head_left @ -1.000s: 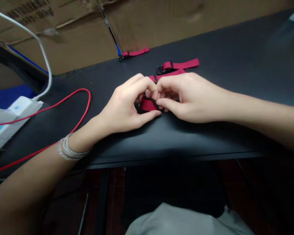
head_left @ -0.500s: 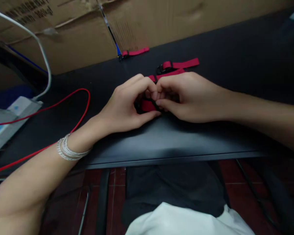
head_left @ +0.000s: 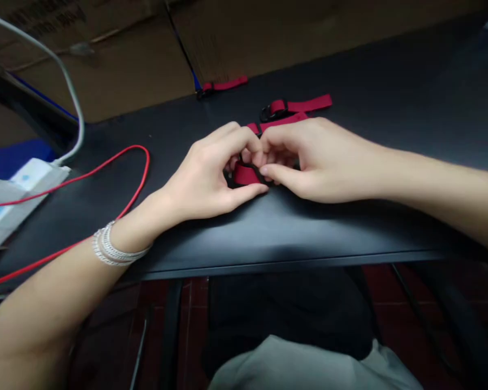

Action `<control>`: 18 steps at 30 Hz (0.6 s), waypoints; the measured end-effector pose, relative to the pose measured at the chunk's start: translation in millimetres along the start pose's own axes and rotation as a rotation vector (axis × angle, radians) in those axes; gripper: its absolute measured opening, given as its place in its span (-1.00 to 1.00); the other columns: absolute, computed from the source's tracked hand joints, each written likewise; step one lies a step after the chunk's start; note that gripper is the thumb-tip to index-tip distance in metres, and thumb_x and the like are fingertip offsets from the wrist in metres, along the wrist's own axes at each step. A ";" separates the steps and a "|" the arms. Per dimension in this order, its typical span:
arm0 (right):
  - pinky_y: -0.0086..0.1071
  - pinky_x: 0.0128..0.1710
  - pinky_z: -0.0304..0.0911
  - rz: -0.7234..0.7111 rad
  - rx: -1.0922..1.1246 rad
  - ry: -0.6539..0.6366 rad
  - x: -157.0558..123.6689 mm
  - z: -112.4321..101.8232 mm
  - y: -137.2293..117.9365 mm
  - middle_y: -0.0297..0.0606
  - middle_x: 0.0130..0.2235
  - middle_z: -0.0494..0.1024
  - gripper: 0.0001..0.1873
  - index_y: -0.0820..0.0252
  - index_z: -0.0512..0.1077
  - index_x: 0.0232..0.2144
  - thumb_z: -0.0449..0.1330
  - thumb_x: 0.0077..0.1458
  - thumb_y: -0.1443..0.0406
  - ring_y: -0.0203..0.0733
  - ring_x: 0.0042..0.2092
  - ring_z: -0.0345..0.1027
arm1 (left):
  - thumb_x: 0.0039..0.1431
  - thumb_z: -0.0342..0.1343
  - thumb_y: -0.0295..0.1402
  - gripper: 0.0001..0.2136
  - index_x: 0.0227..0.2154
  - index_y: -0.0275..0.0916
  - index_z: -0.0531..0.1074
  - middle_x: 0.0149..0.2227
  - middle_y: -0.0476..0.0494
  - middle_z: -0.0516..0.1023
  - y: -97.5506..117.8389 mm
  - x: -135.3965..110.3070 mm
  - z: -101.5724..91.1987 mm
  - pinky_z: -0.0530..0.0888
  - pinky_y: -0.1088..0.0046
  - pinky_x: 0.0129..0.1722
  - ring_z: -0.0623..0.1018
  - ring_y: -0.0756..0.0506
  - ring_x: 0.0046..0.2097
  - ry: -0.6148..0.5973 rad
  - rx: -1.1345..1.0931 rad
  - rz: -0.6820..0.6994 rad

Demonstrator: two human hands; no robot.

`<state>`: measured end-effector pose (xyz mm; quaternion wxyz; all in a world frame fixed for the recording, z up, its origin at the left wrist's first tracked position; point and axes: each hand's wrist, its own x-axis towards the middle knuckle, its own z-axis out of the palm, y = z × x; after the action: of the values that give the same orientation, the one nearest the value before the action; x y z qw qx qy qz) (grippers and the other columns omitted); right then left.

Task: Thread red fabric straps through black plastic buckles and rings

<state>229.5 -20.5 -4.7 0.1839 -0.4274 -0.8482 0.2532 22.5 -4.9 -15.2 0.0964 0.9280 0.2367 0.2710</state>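
Between my hands, low over the black table [head_left: 284,227], is a red strap [head_left: 245,174] with a black buckle piece, partly hidden by my fingers. My left hand [head_left: 209,176] curls round its left side, thumb along the near edge. From the right, my right hand [head_left: 317,160] pinches the black piece with thumb and fingertips, and the fingertips of both hands meet. Just beyond my fingers lies another red strap [head_left: 282,123], partly covered. Behind that rests a red strap with a black buckle [head_left: 301,105].
A third loose red strap [head_left: 228,84] lies by the cardboard boxes [head_left: 126,70] at the back. On the left are a white power strip [head_left: 32,181], a white cable [head_left: 71,81] and a looped red cable [head_left: 144,173]. The table's front edge [head_left: 284,264] runs below my hands.
My hands keep almost the same place and grip, with only tiny finger shifts. The boxes at the back look darker now. The straps lie where they were.
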 end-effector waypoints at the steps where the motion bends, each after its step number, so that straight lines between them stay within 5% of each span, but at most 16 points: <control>1: -0.40 -0.34 0.07 -0.009 0.005 0.001 0.0 0.0 -0.1 -0.30 -0.38 0.53 -0.95 0.30 0.46 -0.33 0.18 0.13 0.45 -0.38 -0.38 0.27 | 0.09 0.36 -0.36 -0.76 -0.28 -0.30 0.43 -0.31 -0.07 0.45 0.0 0.1 0.0 0.40 0.46 -0.31 0.43 0.00 -0.30 -0.001 0.000 -0.004; 18: -0.44 -0.35 0.09 -0.003 0.001 -0.028 -0.5 0.2 0.4 -0.32 -0.37 0.53 -0.94 0.28 0.46 -0.33 0.21 0.10 0.46 -0.38 -0.37 0.29 | 0.14 0.34 -0.26 -0.74 -0.26 -0.28 0.43 -0.29 -0.06 0.47 0.0 -0.2 -1.7 0.45 0.44 -0.29 0.46 -0.01 -0.29 -0.057 0.010 -0.005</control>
<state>229.9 -20.8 -5.1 0.1725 -0.4227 -0.8511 0.2591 21.4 -4.9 -13.9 0.0992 0.9352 0.2376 0.2432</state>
